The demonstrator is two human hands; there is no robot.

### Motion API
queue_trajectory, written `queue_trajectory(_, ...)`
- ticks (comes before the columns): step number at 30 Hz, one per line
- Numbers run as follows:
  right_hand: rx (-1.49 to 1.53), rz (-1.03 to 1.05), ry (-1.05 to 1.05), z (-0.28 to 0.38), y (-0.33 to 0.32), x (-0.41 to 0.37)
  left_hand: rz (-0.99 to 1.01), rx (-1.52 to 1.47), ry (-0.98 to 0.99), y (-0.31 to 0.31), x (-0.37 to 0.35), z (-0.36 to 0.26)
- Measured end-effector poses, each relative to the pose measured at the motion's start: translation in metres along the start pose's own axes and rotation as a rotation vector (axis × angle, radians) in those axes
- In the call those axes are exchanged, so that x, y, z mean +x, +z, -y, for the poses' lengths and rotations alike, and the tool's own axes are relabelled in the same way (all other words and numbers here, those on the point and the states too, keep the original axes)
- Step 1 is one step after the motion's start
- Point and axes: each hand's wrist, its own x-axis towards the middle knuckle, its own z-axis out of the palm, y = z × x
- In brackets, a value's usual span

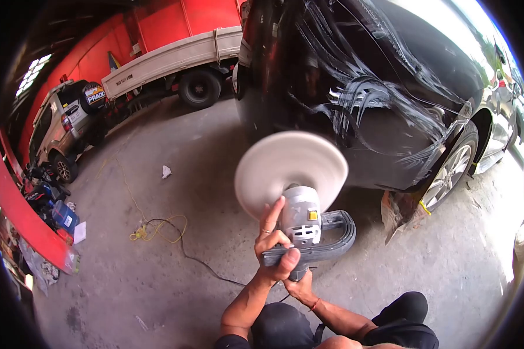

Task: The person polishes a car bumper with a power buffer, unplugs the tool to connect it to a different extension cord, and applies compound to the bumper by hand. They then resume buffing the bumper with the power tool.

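A car polisher (300, 212) with a grey body and a yellow button is held up in front of me. Its round off-white buffing pad (262, 171) looks smeared, as if spinning. My left hand (276, 235) wraps round the black D-shaped handle, with the index finger stretched along the grey body. Lower down, my right hand (300, 285) is closed around the polisher's rear grip, partly hidden behind it. Beyond the pad is the dark bumper (384, 131) of a car, covered in white streaks of paste. The pad overlaps the bumper's lower left part in this view.
A black cord (206, 264) runs across the concrete floor to a yellow extension cord (140, 232). Brown masking paper (399, 215) hangs by the car's wheel (451, 168). A flatbed truck (174, 64) and an SUV (70, 122) stand behind. Clutter lines the left wall.
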Motion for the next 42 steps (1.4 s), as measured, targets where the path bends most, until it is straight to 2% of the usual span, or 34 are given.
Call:
queue_trajectory(3,0.067,0.012,-0.027,0.005,0.004,-0.001,-0.005,0.067,0.050,0.001,0.005,-0.006)
queue_trajectory(5,-0.051,-0.016,-0.075,0.015,0.005,0.006,-0.195,-0.091,0.000,-0.001,0.010,-0.010)
queue_trajectory(8,-0.212,-0.005,-0.095,0.043,-0.001,0.024,-0.434,-0.156,0.050,-0.015,0.025,0.000)
queue_trajectory(11,-0.289,0.028,-0.190,0.094,-0.005,0.044,-0.529,-0.366,0.036,-0.041,0.052,0.002)
queue_trajectory(14,-0.340,0.052,-0.320,0.133,-0.007,0.063,-0.782,-0.607,-0.037,-0.053,0.089,-0.007)
queue_trajectory(15,-0.355,0.058,-0.346,0.144,-0.008,0.068,-0.781,-0.613,-0.029,-0.058,0.096,-0.007)
queue_trajectory(18,-0.385,0.053,-0.396,0.157,-0.006,0.077,-0.673,-0.642,0.026,-0.062,0.110,-0.010)
queue_trajectory(22,-0.330,0.018,-0.321,0.136,-0.005,0.069,-0.474,-0.406,0.188,-0.031,0.108,-0.028)
queue_trajectory(24,-0.186,0.009,-0.197,0.121,-0.009,0.062,-0.346,-0.279,0.258,-0.003,0.100,-0.039)
queue_trajectory(28,-0.024,-0.080,-0.168,0.086,-0.025,0.054,-0.201,0.007,0.314,0.049,0.081,-0.043)
queue_trajectory(30,0.057,-0.101,-0.152,0.071,-0.031,0.050,-0.051,0.152,0.330,0.073,0.080,-0.050)
queue_trajectory(32,0.372,-0.150,-0.229,0.055,-0.034,0.049,0.094,0.208,0.317,0.105,0.084,-0.060)
queue_trajectory(34,0.449,-0.130,-0.191,0.051,-0.038,0.045,0.185,0.208,0.313,0.141,0.086,-0.062)
queue_trajectory(36,0.329,-0.350,-0.140,0.052,-0.043,0.042,0.256,0.203,0.280,0.173,0.082,-0.061)
queue_trajectory(37,0.244,-0.314,-0.143,0.010,-0.045,0.049,0.299,0.199,0.244,0.185,0.079,-0.059)
queue_trajectory(40,0.314,-0.436,-0.239,0.025,-0.056,0.052,0.337,0.113,0.231,0.214,0.070,-0.048)
queue_trajectory(42,0.318,-0.412,-0.245,0.028,-0.062,0.055,0.341,0.108,0.256,0.217,0.072,-0.046)
